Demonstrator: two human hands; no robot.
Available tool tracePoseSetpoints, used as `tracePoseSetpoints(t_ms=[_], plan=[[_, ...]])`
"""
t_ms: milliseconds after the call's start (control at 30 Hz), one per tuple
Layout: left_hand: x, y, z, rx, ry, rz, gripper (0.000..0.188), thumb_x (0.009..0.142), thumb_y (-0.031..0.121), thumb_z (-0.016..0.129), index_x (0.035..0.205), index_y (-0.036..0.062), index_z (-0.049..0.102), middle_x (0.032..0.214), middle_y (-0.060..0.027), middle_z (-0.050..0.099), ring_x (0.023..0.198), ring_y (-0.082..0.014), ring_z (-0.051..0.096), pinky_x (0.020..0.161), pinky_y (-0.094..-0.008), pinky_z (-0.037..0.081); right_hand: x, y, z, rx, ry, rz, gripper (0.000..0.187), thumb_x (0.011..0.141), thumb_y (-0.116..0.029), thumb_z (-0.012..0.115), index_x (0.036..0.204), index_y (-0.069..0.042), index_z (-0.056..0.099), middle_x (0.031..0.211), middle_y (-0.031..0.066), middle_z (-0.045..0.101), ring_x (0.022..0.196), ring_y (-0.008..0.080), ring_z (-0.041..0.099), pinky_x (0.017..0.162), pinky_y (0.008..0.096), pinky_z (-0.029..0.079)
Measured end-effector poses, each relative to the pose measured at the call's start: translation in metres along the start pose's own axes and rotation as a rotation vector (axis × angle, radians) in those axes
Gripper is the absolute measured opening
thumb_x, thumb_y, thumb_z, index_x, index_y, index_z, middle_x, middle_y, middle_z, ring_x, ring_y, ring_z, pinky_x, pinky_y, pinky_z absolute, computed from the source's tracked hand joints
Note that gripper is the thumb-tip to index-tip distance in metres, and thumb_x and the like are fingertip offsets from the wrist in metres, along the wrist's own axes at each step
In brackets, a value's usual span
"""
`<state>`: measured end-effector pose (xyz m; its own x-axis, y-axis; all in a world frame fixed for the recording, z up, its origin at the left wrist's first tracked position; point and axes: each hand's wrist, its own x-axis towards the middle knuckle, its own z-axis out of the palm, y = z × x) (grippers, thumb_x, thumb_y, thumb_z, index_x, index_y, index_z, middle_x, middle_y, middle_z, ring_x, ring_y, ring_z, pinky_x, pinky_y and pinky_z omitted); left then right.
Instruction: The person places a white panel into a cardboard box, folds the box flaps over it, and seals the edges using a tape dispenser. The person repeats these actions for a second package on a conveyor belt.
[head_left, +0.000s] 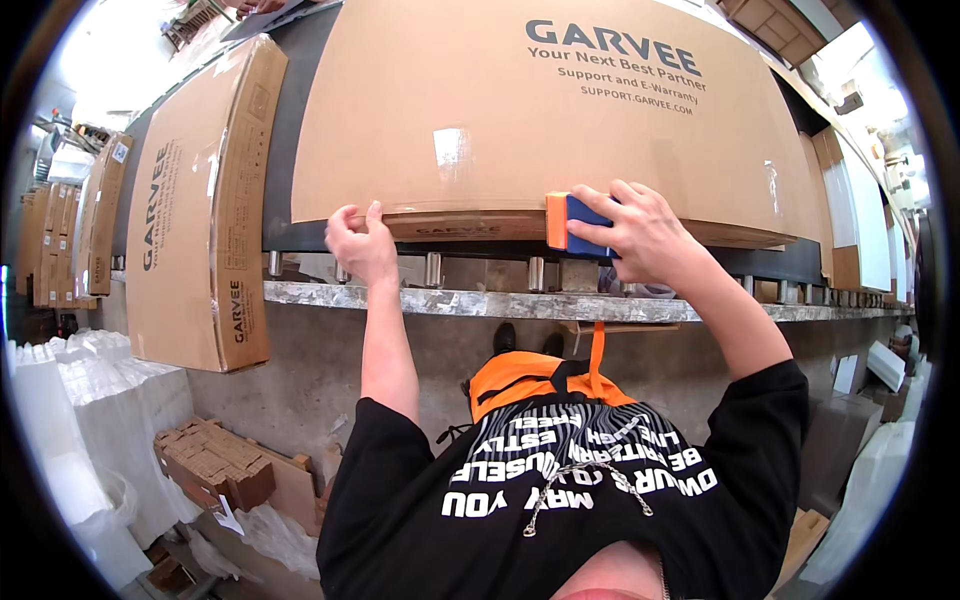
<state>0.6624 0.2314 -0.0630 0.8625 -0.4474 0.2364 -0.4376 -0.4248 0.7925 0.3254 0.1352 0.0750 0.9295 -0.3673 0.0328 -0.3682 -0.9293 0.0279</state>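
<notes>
A large flat cardboard box (400, 150) with dark print lies in front of me, its narrow near side facing my body. At its near left corner, my left hand (362, 243) is closed on the edge, thumb up and fingers curled. Toward the right along the same side, my right hand (640, 232) grips an orange and blue block (557, 221). The block sits against the box's near edge; its exact kind does not show. My right fingers partly cover its blue part.
The box rests on a dark conveyor belt (285, 200) with a worn metal rail (480, 304) along its near side. Another long carton (190, 210) stands to the left, overhanging the rail. White foam sheets (130, 420) and brown cardboard pieces (213, 465) lie on the floor at lower left.
</notes>
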Motion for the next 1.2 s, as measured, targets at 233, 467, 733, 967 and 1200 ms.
tracePoseSetpoints(t_ms=[233, 467, 733, 967, 1200], plan=[[-0.003, -0.030, 0.068, -0.814, 0.474, -0.045, 0.025, 0.100, 0.013, 0.046, 0.121, 0.0044, 0.036, 0.112, -0.0088, 0.038, 0.094, -0.0186, 0.042, 0.088, -0.0334, 0.039, 0.021, -0.009, -0.003, 0.014, -0.058, 0.013, 0.054, 0.057, -0.016, 0.073, 0.111, -0.020, 0.071, 0.133, 0.0089, 0.054, 0.103, 0.0260, 0.058, 0.086, 0.0386, 0.051], [0.009, -0.029, 0.056, 0.308, 0.946, 0.298, 0.031, 0.098, 0.023, 0.048, 0.116, -0.0017, 0.052, 0.116, -0.0195, 0.052, 0.102, -0.0344, 0.054, 0.092, -0.0490, 0.042, 0.035, -0.011, 0.018, 0.037, 0.048, 0.031, 0.035, 0.056, -0.020, 0.072, 0.088, -0.007, 0.071, 0.116, 0.0150, 0.058, 0.095, 0.0284, 0.063, 0.076, 0.0401, 0.054], [-0.042, 0.001, 0.079, 0.391, 0.262, 0.903, 0.047, 0.106, 0.026, 0.027, 0.122, 0.0066, 0.066, 0.126, -0.0065, 0.065, 0.122, -0.0293, 0.055, 0.106, -0.0441, 0.037, 0.012, 0.003, 0.024, 0.032, 0.004, -0.131, 0.019, 0.072, -0.019, 0.067, 0.078, -0.002, 0.074, 0.092, 0.0152, 0.058, 0.081, 0.0276, 0.062, 0.057, 0.0377, 0.050], [-0.068, 0.024, 0.075, 0.600, 0.019, 0.796, 0.042, 0.103, 0.023, 0.036, 0.133, 0.0016, 0.055, 0.139, -0.0145, 0.054, 0.132, -0.0350, 0.045, 0.113, -0.0460, 0.030, -0.243, 0.189, -0.007, 0.126, -0.206, 0.245, 0.045, 0.063, -0.017, 0.080, 0.107, -0.020, 0.071, 0.135, 0.0082, 0.052, 0.112, 0.0286, 0.058, 0.094, 0.0410, 0.048], [-0.284, 0.274, 0.218, 0.629, -0.712, 1.271, 0.082, 0.091, 0.052, 0.053, 0.146, -0.0042, 0.032, 0.153, -0.0248, 0.029, 0.147, -0.0381, 0.018, 0.120, -0.0513, 0.006, -0.421, 0.279, 0.009, -0.128, -0.226, 0.518, 0.042, 0.057, -0.015, 0.078, 0.097, -0.026, 0.075, 0.127, 0.0043, 0.057, 0.100, 0.0240, 0.059, 0.086, 0.0378, 0.048]])
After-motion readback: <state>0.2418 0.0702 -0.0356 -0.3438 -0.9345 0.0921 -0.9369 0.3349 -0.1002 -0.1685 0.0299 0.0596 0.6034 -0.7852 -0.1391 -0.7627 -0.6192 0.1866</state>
